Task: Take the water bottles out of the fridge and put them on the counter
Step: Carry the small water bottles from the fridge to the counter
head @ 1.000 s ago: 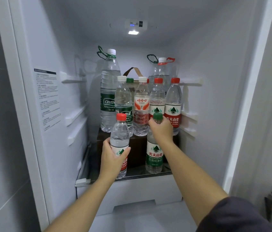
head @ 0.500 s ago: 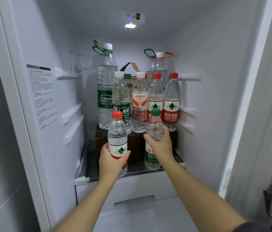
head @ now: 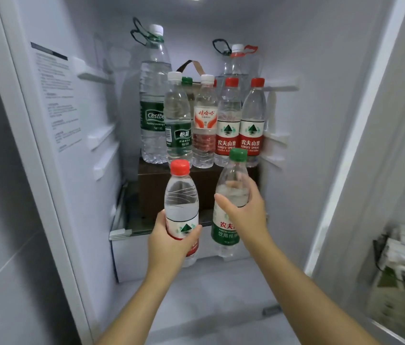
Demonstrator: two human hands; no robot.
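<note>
Both bottles had left the glass shelf (head: 121, 232) since the earlier frame. Left hand (head: 169, 242) gripped the red-capped bottle (head: 181, 202); right hand (head: 243, 210) gripped the green-capped bottle (head: 228, 215). Both hung before the fridge (head: 320, 95) opening. Removal step was underway; next, carry them clear to the counter, not in view.

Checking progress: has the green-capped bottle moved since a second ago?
Yes. The green-capped bottle has come forward off the glass shelf; its base now hangs below the shelf's front edge.
</note>
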